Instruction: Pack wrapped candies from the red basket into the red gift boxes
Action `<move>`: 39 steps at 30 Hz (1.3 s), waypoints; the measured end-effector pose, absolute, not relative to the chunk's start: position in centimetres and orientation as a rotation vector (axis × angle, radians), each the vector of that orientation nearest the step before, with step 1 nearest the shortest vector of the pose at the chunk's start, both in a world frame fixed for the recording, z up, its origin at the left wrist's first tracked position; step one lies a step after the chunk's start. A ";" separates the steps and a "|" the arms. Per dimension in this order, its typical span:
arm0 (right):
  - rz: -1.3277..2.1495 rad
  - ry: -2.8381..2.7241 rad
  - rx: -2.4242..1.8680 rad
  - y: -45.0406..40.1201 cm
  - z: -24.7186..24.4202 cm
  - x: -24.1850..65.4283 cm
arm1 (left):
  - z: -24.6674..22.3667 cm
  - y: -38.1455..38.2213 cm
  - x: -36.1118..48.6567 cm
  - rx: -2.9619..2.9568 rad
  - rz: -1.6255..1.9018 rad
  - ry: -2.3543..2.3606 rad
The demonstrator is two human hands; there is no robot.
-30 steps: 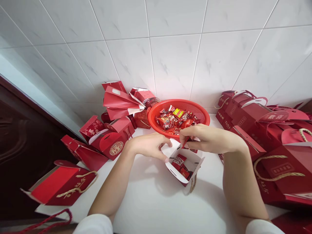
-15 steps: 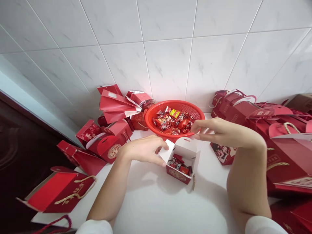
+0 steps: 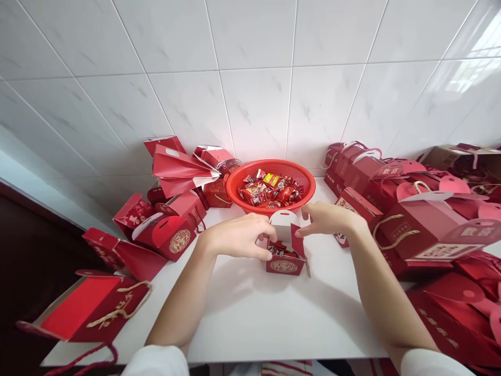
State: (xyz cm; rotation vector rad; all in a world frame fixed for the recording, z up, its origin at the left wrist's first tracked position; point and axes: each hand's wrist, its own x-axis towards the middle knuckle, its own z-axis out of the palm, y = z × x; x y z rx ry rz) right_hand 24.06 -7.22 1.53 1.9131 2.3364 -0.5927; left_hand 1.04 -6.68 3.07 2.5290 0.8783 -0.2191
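Note:
A small red gift box [image 3: 285, 266] with a gold emblem stands open-topped on the white table, with wrapped sweets [image 3: 278, 248] inside. My left hand [image 3: 239, 237] grips the box's left side, thumb near the front corner and fingers bent over the edge. My right hand [image 3: 331, 218] is at the right side, its thumb against the red side flap [image 3: 297, 241], which tilts inward. Behind rises the white inner face of the back flap [image 3: 282, 218], which has a handle slot. The left flap is hidden by my fingers.
A red plastic basket [image 3: 230, 196] of wrapped sweets stands just behind the box. Red gift boxes [image 3: 182, 237] and folded cartons [image 3: 182, 169] crowd the left. Many rope-handled red boxes [image 3: 407, 230] are piled on the right. A tiled wall [image 3: 254, 109] closes the back.
My right hand has moved from the basket's edge to the box's right flap, which now leans inward. My left hand stays at the left side; the white left flap no longer shows. The view has shifted.

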 end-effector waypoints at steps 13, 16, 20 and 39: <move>-0.729 2.566 1.721 -7.9 0.6 23.7 | 1.8 -6.5 2.7 2.394 -0.221 1.014; -0.884 2.684 1.548 -8.3 1.1 24.3 | 1.8 -6.6 2.7 2.445 -0.273 1.306; -0.908 2.653 1.423 -8.4 1.1 24.4 | 1.3 -6.3 2.8 2.493 -0.278 1.345; -1.569 2.501 1.068 -3.9 -3.1 26.3 | -0.6 -3.1 2.1 2.273 -0.297 0.947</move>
